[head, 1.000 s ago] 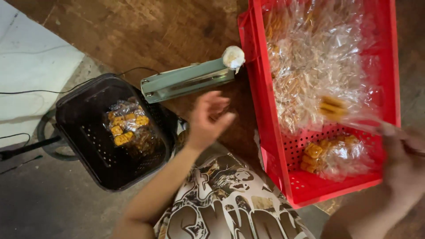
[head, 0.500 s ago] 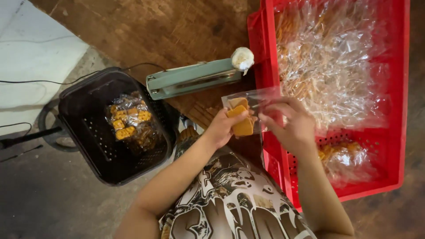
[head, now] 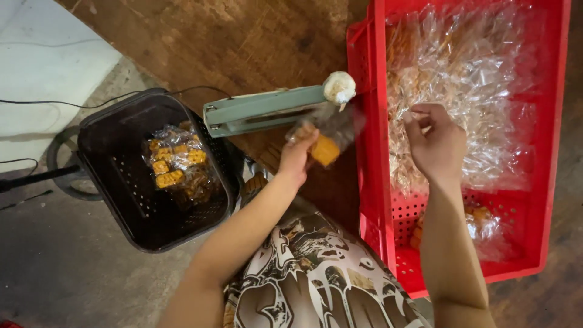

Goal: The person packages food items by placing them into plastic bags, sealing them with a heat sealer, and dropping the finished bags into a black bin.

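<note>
Clear snack packets [head: 461, 91] heap in the red crate [head: 549, 182]; another packet of yellow pieces [head: 173, 164] lies in the black basket [head: 103, 130].

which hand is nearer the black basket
Left. The left hand holds a snack bag just right of the black basket; the right hand is over the red crate.

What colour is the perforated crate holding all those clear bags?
Bright red: the perforated plastic crate shows plainly in the head view.

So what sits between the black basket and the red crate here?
In the head view, the grey-green sealer on the wooden table, and below it the left hand holding a clear snack bag, lie between black basket and red crate.
</note>
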